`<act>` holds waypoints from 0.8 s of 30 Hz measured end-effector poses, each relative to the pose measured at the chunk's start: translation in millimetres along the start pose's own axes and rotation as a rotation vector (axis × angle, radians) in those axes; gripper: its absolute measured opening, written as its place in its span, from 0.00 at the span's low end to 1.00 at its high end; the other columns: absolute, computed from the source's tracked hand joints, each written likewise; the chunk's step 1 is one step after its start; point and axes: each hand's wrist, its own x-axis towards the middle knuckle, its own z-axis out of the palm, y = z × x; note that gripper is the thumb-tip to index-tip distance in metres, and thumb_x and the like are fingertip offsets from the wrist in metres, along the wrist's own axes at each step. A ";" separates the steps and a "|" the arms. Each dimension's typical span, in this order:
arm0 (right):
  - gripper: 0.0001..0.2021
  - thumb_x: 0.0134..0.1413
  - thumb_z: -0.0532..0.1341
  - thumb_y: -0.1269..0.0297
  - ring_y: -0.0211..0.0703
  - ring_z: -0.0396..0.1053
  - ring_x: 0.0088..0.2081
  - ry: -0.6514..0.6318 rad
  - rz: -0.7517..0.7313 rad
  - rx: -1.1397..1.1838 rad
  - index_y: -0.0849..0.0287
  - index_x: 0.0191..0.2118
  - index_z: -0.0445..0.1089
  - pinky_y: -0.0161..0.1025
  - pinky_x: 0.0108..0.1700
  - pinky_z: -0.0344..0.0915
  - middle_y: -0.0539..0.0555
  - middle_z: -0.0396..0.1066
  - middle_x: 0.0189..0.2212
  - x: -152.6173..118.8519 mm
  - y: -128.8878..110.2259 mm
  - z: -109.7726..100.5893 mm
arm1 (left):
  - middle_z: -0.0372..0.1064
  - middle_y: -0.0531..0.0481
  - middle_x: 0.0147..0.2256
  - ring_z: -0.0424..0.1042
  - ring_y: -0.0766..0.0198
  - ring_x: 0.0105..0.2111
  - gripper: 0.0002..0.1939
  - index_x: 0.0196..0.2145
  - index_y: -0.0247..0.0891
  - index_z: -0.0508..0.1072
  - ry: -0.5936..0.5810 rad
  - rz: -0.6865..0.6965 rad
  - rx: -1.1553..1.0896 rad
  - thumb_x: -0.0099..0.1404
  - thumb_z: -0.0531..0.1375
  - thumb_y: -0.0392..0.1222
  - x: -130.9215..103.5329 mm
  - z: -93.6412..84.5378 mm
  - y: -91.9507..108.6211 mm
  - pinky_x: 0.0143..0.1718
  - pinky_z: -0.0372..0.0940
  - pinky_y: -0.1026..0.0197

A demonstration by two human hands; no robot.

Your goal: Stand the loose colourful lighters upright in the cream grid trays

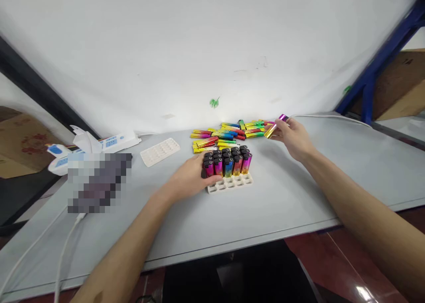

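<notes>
Upright lighters [228, 166] fill the white tray's [230, 188] rear rows, front slots bare, loose lighters [206, 142] heaped behind on the counter [265, 210]; right hand [295, 137] pinches one purple-gold lighter [271, 130], left hand [189, 176] curls by the tray, grip unclear.

Left hand [191, 176], right hand [294, 137] bare; 2 bare forearms [358, 201]; black clothing [195, 274] on lap.

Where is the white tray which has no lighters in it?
In the head view, the empty white tray lies on the table's left side, between the power strip and the left hand.
</notes>
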 end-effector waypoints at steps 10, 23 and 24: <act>0.25 0.60 0.56 0.37 0.30 0.48 0.18 -0.427 0.263 0.162 0.58 0.32 0.67 0.29 0.16 0.43 0.45 0.55 0.21 -25.4 3.0 29.2 | 0.72 0.47 0.55 0.72 0.51 0.53 0.30 0.58 0.43 0.67 0.004 -0.003 -0.013 0.61 0.65 0.55 0.6 0.2 -0.1 0.52 0.67 0.52; 0.25 0.64 0.45 0.51 0.32 0.34 0.16 -0.407 0.358 0.247 0.56 0.17 0.49 0.33 0.18 0.35 0.43 0.39 0.13 -31.2 -5.5 32.8 | 0.72 0.46 0.56 0.72 0.49 0.54 0.30 0.58 0.43 0.67 0.001 -0.017 0.003 0.62 0.64 0.57 -0.8 -0.4 2.0 0.55 0.66 0.51; 0.25 0.64 0.45 0.52 0.32 0.34 0.16 -0.400 0.355 0.242 0.56 0.17 0.48 0.33 0.18 0.35 0.43 0.40 0.13 -31.9 -7.0 33.5 | 0.72 0.46 0.56 0.72 0.49 0.54 0.30 0.58 0.43 0.67 0.001 -0.017 0.004 0.62 0.64 0.57 -0.8 -0.4 2.3 0.55 0.66 0.51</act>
